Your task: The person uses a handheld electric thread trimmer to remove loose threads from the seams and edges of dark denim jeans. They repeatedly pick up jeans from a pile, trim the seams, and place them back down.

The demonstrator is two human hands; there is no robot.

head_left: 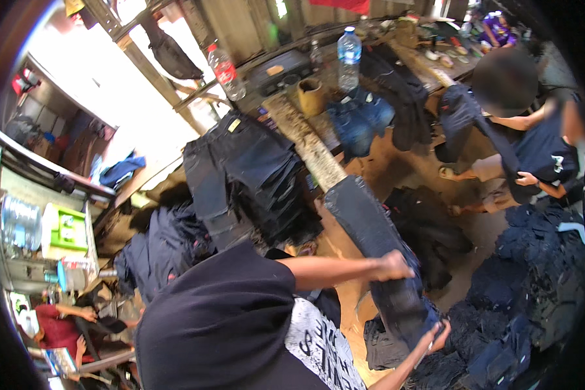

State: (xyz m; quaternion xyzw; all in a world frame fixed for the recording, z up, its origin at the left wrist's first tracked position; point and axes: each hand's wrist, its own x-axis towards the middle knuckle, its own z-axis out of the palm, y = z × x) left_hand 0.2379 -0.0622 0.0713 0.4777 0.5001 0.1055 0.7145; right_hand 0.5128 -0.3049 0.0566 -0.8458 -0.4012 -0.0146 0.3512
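Observation:
A pair of dark denim trousers [370, 221] is drawn over a long, worn wooden board [305, 143], one leg lying flat along it. My left hand [393, 265] is a fist on the trousers' upper side, slightly blurred; whether it pinches the cloth or grips a small thing is hidden. Lower right, at the near end of the trousers, my right hand [437, 337] has its fingers closed on the fabric edge. Left of the board, a stack of dark trousers [253, 169] hangs over the bench edge.
Large heaps of dark garments [533, 279] cover the floor at right. A co-worker [539, 143] there holds dark trousers. Another person in red [58, 328] works at far left. Blue denim shorts [359, 120], a yellow cup [310, 96] and plastic bottles [349, 62] stand or lie on the bench.

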